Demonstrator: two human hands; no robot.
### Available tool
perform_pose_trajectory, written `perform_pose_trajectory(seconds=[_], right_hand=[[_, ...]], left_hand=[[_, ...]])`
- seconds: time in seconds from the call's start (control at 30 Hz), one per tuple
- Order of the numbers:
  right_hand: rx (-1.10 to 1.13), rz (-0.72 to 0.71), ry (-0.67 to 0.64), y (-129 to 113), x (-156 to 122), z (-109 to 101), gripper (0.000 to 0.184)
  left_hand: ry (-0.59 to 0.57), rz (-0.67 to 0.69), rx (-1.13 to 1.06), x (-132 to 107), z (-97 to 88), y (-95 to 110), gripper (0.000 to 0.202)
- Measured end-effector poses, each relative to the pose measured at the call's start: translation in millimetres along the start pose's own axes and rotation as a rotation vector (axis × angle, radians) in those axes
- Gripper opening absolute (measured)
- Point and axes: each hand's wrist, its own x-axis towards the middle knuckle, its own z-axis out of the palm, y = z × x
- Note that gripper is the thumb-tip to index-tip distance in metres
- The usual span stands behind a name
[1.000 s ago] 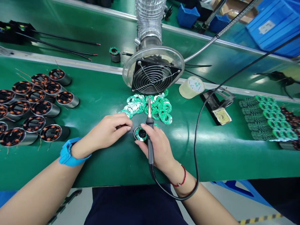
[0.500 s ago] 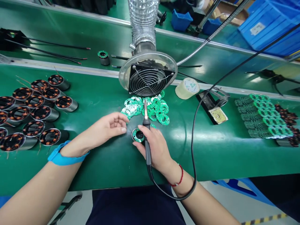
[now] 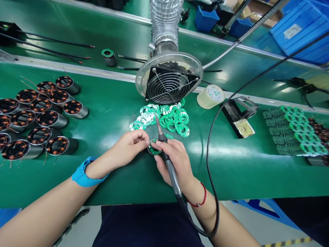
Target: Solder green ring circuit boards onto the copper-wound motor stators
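My right hand (image 3: 177, 161) is closed around a soldering iron (image 3: 172, 173); its metal tip points up and away, toward a pile of loose green ring-shaped circuit boards (image 3: 146, 119). Below the tip, a motor stator (image 3: 152, 150) with a green ring board on top sits on the bench, partly hidden by my fingers. The fingertips of my right hand rest at its right side. My left hand (image 3: 128, 147) pinches with thumb and forefinger at the stator's left edge; whatever is between those fingertips is too small to make out.
Several wire-wound stators (image 3: 58, 145) stand at the left. A round fume extractor (image 3: 168, 82) hangs over the board pile. Behind it to the right are a tape roll (image 3: 209, 97) and an iron stand with a sponge (image 3: 244, 128). Stacked green boards (image 3: 295, 132) lie far right.
My left hand has moved right to the stator and its fingers have closed into a pinch. The soldering iron has tilted, its handle end swinging right. The view has shifted slightly.
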Motion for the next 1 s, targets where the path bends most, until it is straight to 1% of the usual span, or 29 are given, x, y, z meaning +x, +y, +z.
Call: perform_pose_trajectory(seconds=[0.1, 0.23, 0.33, 0.43, 0.57, 0.7, 0.77, 0.83, 0.87, 0.93, 1.0], right_hand=[[0.113, 0.077, 0.07, 1, -4, -4, 0.041], [0.211, 0.217, 0.249, 4, -16, -7, 0.028], [0.269, 0.203, 0.333, 6, -23, -9, 0.026], [0.283, 0.137, 0.312, 4, -21, -12, 0.024], [0.266, 0.124, 0.274, 1, -15, -15, 0.023], [0.283, 0.087, 0.321, 4, -19, -12, 0.021], [0.307, 0.095, 0.332, 5, -20, -10, 0.026], [0.309, 0.137, 0.299, 7, -18, -8, 0.032], [0.296, 0.161, 0.26, 7, -17, -7, 0.033], [0.244, 0.186, 0.138, 8, -12, -8, 0.035], [0.206, 0.189, -0.016, 9, -9, -9, 0.039]], left_hand=[[0.049, 0.048, 0.102, -1, 2.2, -2, 0.013], [0.085, 0.113, 0.246, -3, 2.3, -4, 0.013], [0.1, 0.125, 0.301, -3, 2.1, -3, 0.013], [0.109, 0.118, 0.323, -3, 2.7, -2, 0.013], [0.114, 0.119, 0.333, -4, 3.7, -2, 0.013], [0.119, 0.143, 0.356, -4, 4.2, -2, 0.013], [0.126, 0.175, 0.385, -4, 4.6, -2, 0.013], [0.137, 0.211, 0.42, -4, 5.4, -2, 0.013], [0.142, 0.225, 0.437, -4, 5.9, -2, 0.013], [0.151, 0.244, 0.463, -5, 6.8, -2, 0.013], [0.16, 0.25, 0.472, -5, 7.3, -1, 0.013]])
